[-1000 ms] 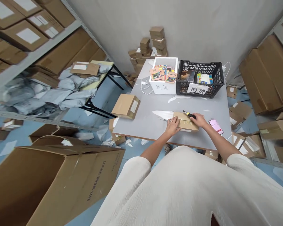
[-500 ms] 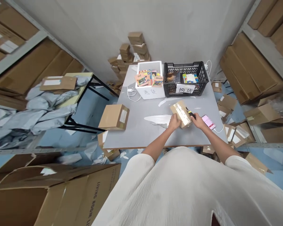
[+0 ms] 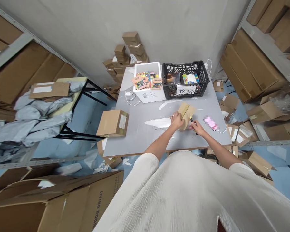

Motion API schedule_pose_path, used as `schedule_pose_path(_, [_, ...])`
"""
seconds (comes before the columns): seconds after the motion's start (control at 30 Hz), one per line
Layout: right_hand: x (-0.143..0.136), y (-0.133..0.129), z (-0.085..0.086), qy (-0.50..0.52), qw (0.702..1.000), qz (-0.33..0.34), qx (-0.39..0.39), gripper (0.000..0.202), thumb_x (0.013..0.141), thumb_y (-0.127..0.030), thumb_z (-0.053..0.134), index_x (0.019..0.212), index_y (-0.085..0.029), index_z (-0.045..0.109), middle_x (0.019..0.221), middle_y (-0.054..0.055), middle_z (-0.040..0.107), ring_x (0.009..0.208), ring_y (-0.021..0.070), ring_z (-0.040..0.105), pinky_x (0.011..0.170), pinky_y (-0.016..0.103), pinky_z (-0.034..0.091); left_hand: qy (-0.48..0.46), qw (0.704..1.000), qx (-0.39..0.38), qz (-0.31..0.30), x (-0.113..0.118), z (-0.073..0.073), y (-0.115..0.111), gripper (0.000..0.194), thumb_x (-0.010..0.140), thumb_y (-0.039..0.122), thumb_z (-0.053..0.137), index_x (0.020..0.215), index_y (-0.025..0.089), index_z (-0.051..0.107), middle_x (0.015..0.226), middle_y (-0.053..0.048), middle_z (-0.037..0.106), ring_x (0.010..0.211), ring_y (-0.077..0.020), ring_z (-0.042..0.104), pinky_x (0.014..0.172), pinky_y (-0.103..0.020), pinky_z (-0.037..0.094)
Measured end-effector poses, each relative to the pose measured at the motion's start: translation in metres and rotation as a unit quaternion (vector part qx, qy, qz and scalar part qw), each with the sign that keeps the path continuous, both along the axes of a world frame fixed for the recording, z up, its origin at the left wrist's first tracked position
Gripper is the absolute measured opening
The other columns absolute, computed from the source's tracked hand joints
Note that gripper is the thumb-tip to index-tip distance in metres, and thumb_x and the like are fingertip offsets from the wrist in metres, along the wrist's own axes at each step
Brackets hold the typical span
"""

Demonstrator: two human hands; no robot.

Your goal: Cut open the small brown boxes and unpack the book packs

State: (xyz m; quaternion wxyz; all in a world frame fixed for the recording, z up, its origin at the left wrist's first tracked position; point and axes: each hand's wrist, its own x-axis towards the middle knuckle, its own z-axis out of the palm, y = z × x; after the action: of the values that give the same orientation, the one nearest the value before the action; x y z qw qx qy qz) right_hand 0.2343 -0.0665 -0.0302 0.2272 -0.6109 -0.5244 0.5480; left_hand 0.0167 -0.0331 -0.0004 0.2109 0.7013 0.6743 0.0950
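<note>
A small brown cardboard package [image 3: 185, 110] with a strip of tape is on the grey table [image 3: 135, 138], tilted in front of me. My left hand [image 3: 177, 120] grips its left side, fingers closed over the edge. In my right hand [image 3: 197, 128] is a black and yellow utility knife [image 3: 191, 120], its tip at the package's right side. Whether the blade is cutting cannot be made out. A phone [image 3: 210, 123] with a pixelated screen lies right of my right hand, a cable attached.
At the table's back stand a white foam box [image 3: 151, 95] with booklets and a black plastic crate [image 3: 168, 91] holding books. A closed carton [image 3: 108, 124] sits at the left edge. Grey parcels [image 3: 26, 120] are piled further left. Open cartons [image 3: 264, 117] lie at right.
The package has been turned, so its shiny taped face no longer points up at me. My right hand and the knife have moved slightly left and nearer to me.
</note>
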Motion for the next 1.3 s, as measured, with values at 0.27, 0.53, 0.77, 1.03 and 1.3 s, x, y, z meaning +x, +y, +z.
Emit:
schedule_pose_path(0.27, [0.030,0.018,0.010,-0.086,0.994,-0.055,0.049,0.044,0.101,-0.067,0.053,0.117,-0.026,0.056,0.117,0.010,0.079,0.095,0.0248,0.076,0.081,0.038,0.060,0.036,0.997,-0.023,-0.069,0.013,-0.004,-0.023,0.068,0.097,0.041,0.073,0.158,0.028,0.045,0.168,-0.019,0.045,0.156,-0.0405,0.040,0.125,-0.057,0.032])
schedule_pose_path(0.53, [0.030,0.019,0.013,-0.065,0.991,-0.063,0.096,0.046,0.097,-0.070,0.059,0.111,-0.027,0.064,0.111,0.008,0.079,0.106,0.0265,0.073,0.094,0.041,0.061,0.067,0.978,-0.048,-0.191,-0.029,-0.002,-0.032,0.098,0.080,0.011,0.078,0.166,0.035,0.037,0.164,-0.016,0.047,0.156,-0.0382,0.047,0.129,-0.058,0.026])
schedule_pose_path(0.77, [0.028,0.006,0.016,0.056,0.998,0.009,-0.040,0.034,0.097,-0.057,0.069,0.100,-0.024,0.064,0.105,0.012,0.083,0.091,0.0266,0.081,0.082,0.040,0.066,0.067,0.976,-0.032,-0.206,-0.027,-0.003,-0.050,0.080,0.087,0.026,0.082,0.160,0.030,0.049,0.154,-0.016,0.055,0.148,-0.0389,0.051,0.125,-0.053,0.035])
schedule_pose_path(1.03, [0.077,0.012,0.023,-0.073,0.988,0.136,-0.013,0.042,0.104,-0.058,0.055,0.088,-0.022,0.068,0.090,0.006,0.081,0.070,0.0193,0.074,0.063,0.029,0.059,0.050,0.967,-0.007,-0.251,-0.011,-0.005,-0.052,0.071,0.090,0.041,0.086,0.154,0.028,0.056,0.151,-0.016,0.058,0.146,-0.0385,0.053,0.125,-0.052,0.035])
schedule_pose_path(1.3, [0.103,0.022,0.039,-0.107,0.976,0.188,-0.020,0.025,0.097,-0.044,0.074,0.108,-0.023,0.068,0.093,0.004,0.080,0.066,0.0152,0.072,0.058,0.023,0.056,0.070,0.969,-0.036,-0.236,0.002,-0.010,-0.044,0.069,0.090,0.042,0.087,0.150,0.026,0.056,0.150,-0.015,0.059,0.143,-0.0371,0.056,0.120,-0.049,0.038])
